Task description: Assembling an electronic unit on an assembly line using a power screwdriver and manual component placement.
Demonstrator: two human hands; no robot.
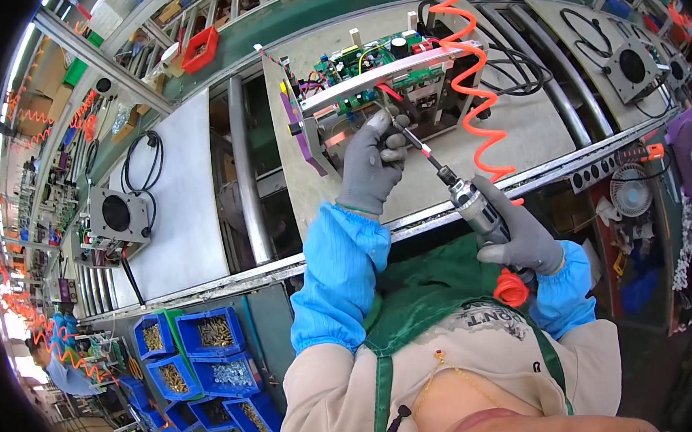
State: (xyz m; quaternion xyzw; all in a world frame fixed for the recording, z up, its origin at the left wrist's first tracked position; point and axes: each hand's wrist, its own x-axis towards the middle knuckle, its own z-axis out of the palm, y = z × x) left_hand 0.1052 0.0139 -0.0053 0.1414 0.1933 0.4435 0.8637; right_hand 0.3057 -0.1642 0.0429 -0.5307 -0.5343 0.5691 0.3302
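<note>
My right hand (524,238), in a grey glove, is wrapped round a silver-and-black air screwdriver (479,208). Its long bit (424,148) slants up and left to the fingertips of my gloved left hand (372,161). Those fingers are closed in a pinch around the bit's end; anything small between them is hidden. Both are at the near side of an open metal-framed electrical unit (384,80), which carries a green circuit board (350,64), coloured wires and a purple side panel (297,130). The unit stands on a pale work board (433,189).
An orange coiled hose (479,96) hangs in front of the unit's right side. Metal rollers (248,175) lie between the boards. Other fan-fitted units (116,213) stand left and right. Blue bins (215,332) of screws sit at the lower left, and a red tray (200,50) lies behind.
</note>
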